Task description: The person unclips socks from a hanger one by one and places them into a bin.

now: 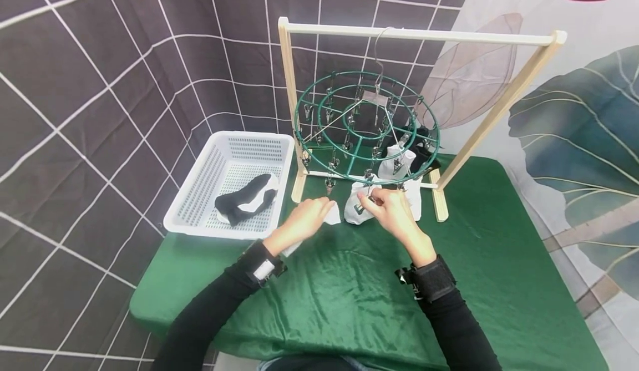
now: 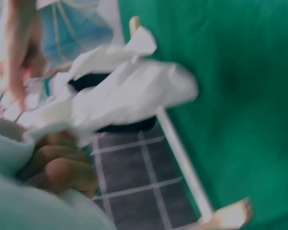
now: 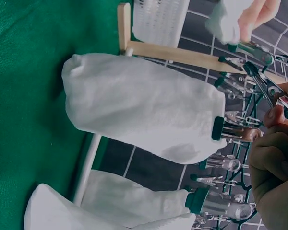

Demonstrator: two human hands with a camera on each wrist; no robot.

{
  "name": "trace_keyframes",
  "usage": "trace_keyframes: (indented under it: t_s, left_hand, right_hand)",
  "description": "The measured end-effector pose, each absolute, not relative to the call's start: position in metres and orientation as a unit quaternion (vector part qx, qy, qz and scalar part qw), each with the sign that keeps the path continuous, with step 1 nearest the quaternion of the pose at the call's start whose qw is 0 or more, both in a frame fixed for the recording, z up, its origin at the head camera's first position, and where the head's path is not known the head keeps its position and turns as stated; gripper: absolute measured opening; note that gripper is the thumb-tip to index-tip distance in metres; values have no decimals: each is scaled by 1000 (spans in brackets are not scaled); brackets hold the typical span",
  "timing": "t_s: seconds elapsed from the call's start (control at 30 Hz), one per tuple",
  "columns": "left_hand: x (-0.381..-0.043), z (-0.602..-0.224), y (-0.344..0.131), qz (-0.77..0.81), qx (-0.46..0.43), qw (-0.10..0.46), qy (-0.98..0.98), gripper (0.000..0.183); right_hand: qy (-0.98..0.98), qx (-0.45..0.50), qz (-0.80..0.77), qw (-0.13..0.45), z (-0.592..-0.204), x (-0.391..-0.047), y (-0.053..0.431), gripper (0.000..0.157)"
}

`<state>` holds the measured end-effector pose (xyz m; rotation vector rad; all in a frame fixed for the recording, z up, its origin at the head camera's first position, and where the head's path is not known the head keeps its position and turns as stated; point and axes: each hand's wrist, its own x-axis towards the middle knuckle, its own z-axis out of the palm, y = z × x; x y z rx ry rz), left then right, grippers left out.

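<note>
My left hand (image 1: 307, 218) grips a white sock (image 1: 333, 214), its fingers curled over the fabric in the left wrist view. Part of this sock (image 2: 33, 203) hangs past the hand, large and blurred. Thumb and fingers of my right hand (image 1: 394, 210) pinch a metal clip with green tips (image 3: 264, 84), which hangs from the round green drying hanger (image 1: 351, 166). Just beside that clip, another white sock (image 3: 144, 105) hangs from its own clip. More white socks (image 3: 129, 196) and a black one (image 1: 421, 149) hang on the hanger's right side.
The hanger hooks onto the white bar (image 1: 449, 36) of a wooden stand, whose feet rest on a green cloth-covered table (image 1: 339, 299). To the left, a white plastic basket (image 1: 192, 193) holds dark grey and white socks (image 1: 244, 199). Several unused clips (image 1: 329, 182) dangle at the hanger's left.
</note>
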<state>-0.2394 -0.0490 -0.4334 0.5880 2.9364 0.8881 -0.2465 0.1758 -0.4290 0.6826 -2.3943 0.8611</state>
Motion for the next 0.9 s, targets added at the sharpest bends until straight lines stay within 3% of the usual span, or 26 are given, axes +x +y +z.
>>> trace_keyframes:
  t_s: [0.23, 0.4, 0.67, 0.9]
  left_hand:
    - [-257, -392, -93, 202, 191, 61, 959, 47]
    - [-288, -381, -132, 208, 196, 90, 954, 47]
    - [-337, -420, -186, 209, 208, 67, 953, 45]
    - [-352, -459, -198, 137, 152, 162, 965, 48]
  right_hand:
    - [-886, 245, 310, 242, -427, -247, 177, 54]
    - [-887, 245, 311, 239, -426, -247, 176, 54]
    - [-890, 236, 311, 233, -426, -245, 176, 53]
    - [-889, 235, 315, 236, -427, -246, 177, 54]
